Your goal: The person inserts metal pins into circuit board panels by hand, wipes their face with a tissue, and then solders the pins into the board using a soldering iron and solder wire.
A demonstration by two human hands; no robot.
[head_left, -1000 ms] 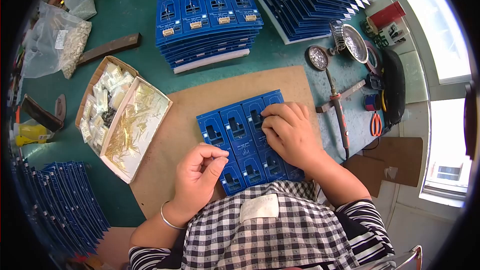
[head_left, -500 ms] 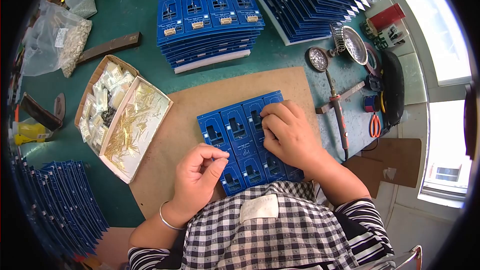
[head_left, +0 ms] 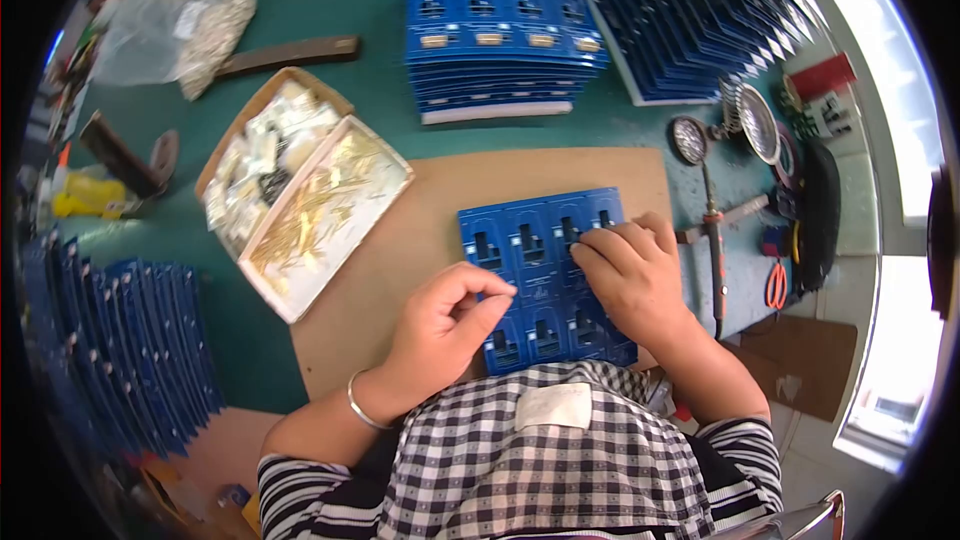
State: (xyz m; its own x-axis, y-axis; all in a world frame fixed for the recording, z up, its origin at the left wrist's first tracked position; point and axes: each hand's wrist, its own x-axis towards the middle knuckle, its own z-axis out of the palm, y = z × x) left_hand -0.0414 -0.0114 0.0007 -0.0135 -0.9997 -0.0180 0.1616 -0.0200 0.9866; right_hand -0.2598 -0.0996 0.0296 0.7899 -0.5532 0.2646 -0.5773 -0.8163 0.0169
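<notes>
A blue circuit-board panel point(head_left: 540, 285) with repeated dark cut-outs lies on the brown board in front of me. My left hand point(head_left: 445, 330) is over the panel's left side, thumb and forefinger pinched together; anything between the tips is too small to make out. My right hand point(head_left: 635, 275) rests on the panel's right part, fingers curled down beside a cut-out in the upper row. Its fingertips are pressed together, and what they may hold is hidden. Left of the panel stands an open cardboard box point(head_left: 395, 190) with loose thin gold pins point(head_left: 310, 210) in its front compartment.
Stacked blue panels point(head_left: 500, 75) stand at the back, with more panels point(head_left: 690, 30) to their right. A soldering iron point(head_left: 716, 270), round tins point(head_left: 758, 125) and orange-handled scissors point(head_left: 776, 285) lie at right. Upright panels point(head_left: 130, 340) fill the lower left; a dark bar point(head_left: 290, 55) lies behind the box.
The camera has turned, so the whole scene sits farther right in view. My left thumb and forefinger have closed together. My right fingertips stay near the same upper-row cut-out.
</notes>
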